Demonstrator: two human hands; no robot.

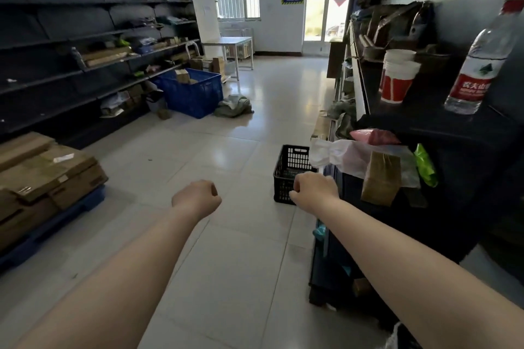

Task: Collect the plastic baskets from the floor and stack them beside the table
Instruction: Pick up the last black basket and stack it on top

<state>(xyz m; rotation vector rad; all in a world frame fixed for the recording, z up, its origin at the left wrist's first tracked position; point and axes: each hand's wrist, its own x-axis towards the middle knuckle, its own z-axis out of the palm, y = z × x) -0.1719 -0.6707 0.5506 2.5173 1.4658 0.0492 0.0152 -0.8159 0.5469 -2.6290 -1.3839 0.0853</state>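
Note:
A black plastic basket [289, 168] stands on the tiled floor against the foot of the right-hand shelf unit. My right hand [313, 188] is stretched out in front of its near end, fingers curled into a loose fist, holding nothing. My left hand [197, 198] hangs over bare floor to the basket's left, also curled shut and empty. A large blue plastic crate [192, 93] holding boxes sits on the floor by the left shelves. A white table [231, 42] stands at the far end under the window.
Dark shelving [93, 45] lines the left wall. The right shelf unit [442, 133] carries a water bottle [476, 65], paper cups and bags that overhang the aisle. Cardboard boxes on a blue pallet [42, 178] sit at near left. A cloth heap [234, 105] lies beside the crate.

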